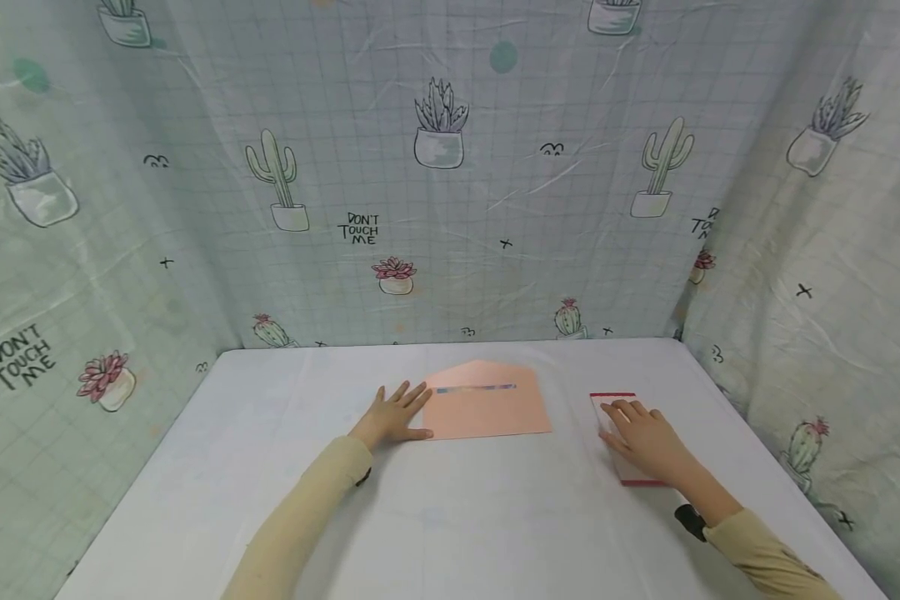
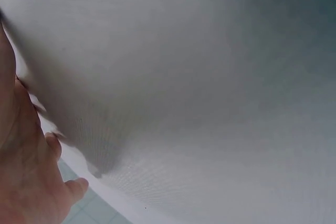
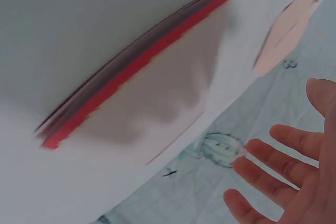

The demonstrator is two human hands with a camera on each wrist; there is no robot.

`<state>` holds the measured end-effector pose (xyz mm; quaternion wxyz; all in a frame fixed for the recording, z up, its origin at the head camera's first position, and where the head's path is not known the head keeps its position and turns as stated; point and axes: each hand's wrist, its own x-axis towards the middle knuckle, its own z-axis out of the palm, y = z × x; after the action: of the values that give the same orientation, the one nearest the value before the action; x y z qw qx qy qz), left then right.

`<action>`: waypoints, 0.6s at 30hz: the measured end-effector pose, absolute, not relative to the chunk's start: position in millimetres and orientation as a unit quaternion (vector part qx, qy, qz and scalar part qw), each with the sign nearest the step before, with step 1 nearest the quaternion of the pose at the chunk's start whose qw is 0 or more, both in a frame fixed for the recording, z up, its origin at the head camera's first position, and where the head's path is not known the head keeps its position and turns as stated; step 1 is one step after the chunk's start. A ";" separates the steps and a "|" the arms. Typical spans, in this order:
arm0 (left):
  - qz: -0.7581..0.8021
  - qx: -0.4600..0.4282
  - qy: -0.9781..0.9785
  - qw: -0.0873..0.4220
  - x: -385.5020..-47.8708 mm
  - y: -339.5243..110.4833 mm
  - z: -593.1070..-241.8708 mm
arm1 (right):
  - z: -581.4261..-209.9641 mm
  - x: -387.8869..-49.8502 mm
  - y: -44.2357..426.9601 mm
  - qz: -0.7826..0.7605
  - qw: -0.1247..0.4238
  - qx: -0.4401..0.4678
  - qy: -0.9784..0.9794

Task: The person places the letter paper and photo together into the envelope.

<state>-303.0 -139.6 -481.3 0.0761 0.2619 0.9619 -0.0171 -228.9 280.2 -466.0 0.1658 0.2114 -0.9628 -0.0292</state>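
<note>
A peach envelope (image 1: 487,415) lies flat on the white table, its pointed flap on the far side and a thin bluish strip across it below the flap. Spread fingers of my left hand (image 1: 396,414) touch its left edge; in the left wrist view that hand (image 2: 31,166) shows only at the left border. To the right lies white paper (image 3: 173,87) with red bands along two opposite edges, layered at the near edge. My right hand (image 1: 648,437) is over this paper, fingers loosely extended and grasping nothing. The right wrist view shows a gap between the fingers (image 3: 268,179) and the paper.
The white tabletop (image 1: 450,517) runs up to a hanging cloth (image 1: 495,192) printed with cacti, at the back and on both sides. A dark band (image 1: 690,522) shows at the right wrist.
</note>
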 end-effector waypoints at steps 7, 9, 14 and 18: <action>-0.014 0.260 0.962 0.080 -301.9 -142.0 -479.6 | -477.4 -243.6 308.0 -0.055 0.173 0.213 -0.960; -0.012 0.259 0.962 0.082 -301.4 -142.1 -479.3 | -481.4 -249.6 315.6 -0.072 0.180 0.220 -0.956; -0.011 0.261 0.961 0.086 -300.8 -140.3 -478.5 | -489.2 -262.4 331.1 -0.094 0.169 0.229 -0.954; -0.020 0.259 0.962 0.087 -301.0 -138.9 -478.7 | -491.7 -269.8 337.5 -0.081 0.171 0.239 -0.953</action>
<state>-301.0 -138.9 -478.7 0.0867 0.2588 0.9618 -0.0204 -269.8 337.5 -491.7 0.1711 0.2386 -0.9525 -0.0805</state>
